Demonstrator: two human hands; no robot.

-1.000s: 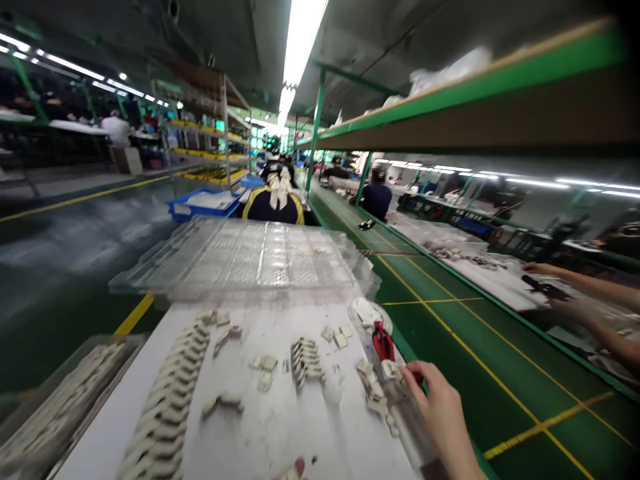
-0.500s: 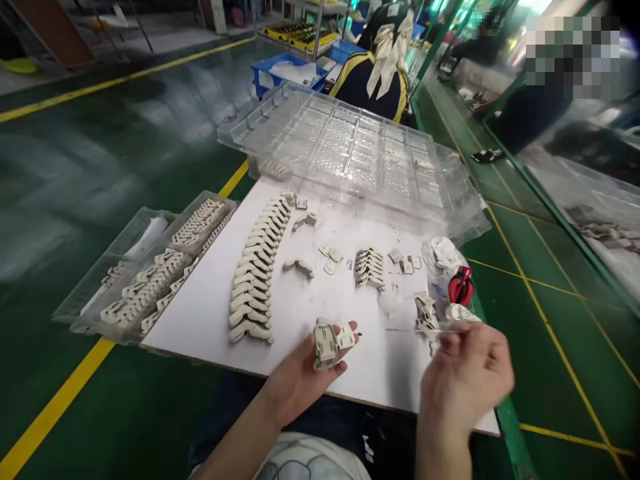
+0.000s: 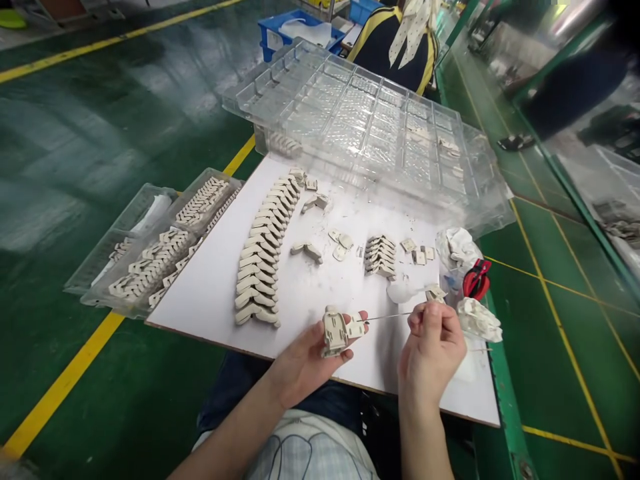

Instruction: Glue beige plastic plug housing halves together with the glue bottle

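Observation:
My left hand (image 3: 310, 357) is closed around a beige hinged plastic part (image 3: 336, 333), its slotted inner side turned up. A thin metal rod (image 3: 390, 316), like a needle, is pinched in my right hand (image 3: 431, 347). The rod's tip reaches the right flap of the part, near a small dark spot by my left fingertips. On the white board (image 3: 310, 293) beyond, a long curved row of beige parts (image 3: 260, 250) stands to the left. A shorter row (image 3: 380, 257) and two loose hinged parts lie farther in.
Clear compartment trays (image 3: 345, 113) are stacked along the board's far side. Trays holding beige parts (image 3: 150, 267) stand at the left. Red-handled pliers (image 3: 477, 280) and crumpled white material (image 3: 479, 320) sit at the right edge. Beyond the trays, a person (image 3: 400, 47) faces away.
My right hand has moved left, bringing the thin rod to the part in my left hand. My left hand keeps its hold. The camera view has shifted slightly.

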